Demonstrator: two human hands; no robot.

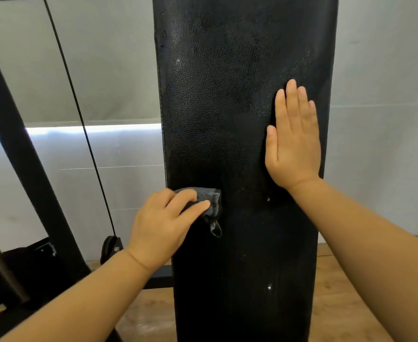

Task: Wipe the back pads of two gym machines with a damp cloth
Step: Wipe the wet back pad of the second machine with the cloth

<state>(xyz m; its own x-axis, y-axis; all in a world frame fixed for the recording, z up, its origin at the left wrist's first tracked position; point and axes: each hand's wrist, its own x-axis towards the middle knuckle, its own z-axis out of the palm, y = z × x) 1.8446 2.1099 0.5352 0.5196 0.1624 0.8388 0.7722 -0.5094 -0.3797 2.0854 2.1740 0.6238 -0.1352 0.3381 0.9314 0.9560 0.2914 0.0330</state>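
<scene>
**Black vinyl pad, partly wiped, with cloth at its left edge**

Black pebbled vinyl back pad (240, 119), tall and upright, fills the centre of the view. Its upper part, toward twelve o'clock, shows a dull, streaky sheen that may be moisture; pale specks sit on the lower part, toward six o'clock, so the wiping of this pad appears to be under way but not finished. A second machine's pad is not in view, and whether it has been wiped cannot be judged.

The left hand (163, 225) presses a crumpled dark grey damp cloth (210, 206) against the pad near its left edge, fingers curled over the cloth and holding it flat to the vinyl. The cloth protrudes from under the fingertips toward three o'clock, with a small loop hanging down toward six o'clock.

The right hand (294, 141) lies flat on the pad, fingers straight and together, pointing to twelve o'clock, holding nothing; it sits up and to the right of the cloth, near the pad's right edge, apparently as a brace.

At nine o'clock stand a black steel frame post (17, 149) and a thin black cable (84, 124).
</scene>
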